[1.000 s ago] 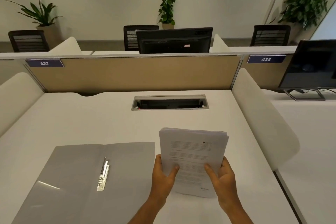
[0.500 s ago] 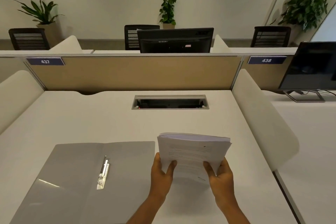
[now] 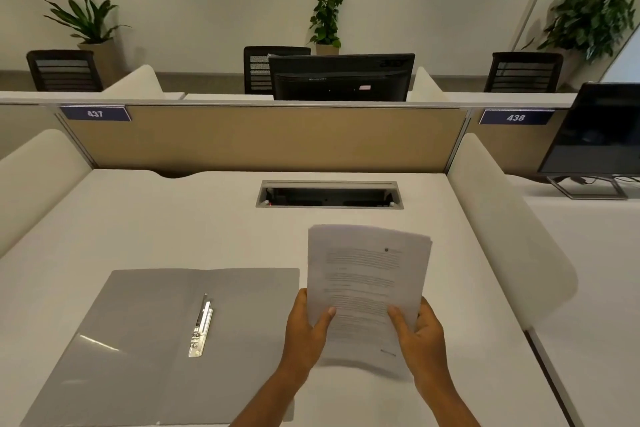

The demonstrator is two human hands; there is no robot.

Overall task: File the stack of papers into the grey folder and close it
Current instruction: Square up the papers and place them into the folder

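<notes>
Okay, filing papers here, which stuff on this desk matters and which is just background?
Matters: white printed paper stack, held by left hand and right hand; open grey plastic folder; its metal fastener clip.

Background: black monitor, potted plants, mesh chairs, cable tray.

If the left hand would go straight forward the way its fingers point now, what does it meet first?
The left hand already holds the stack of papers. Straight ahead lies bare desk, then probably the cable slot, though depth is unclear. The grey folder stays to its left.
</notes>
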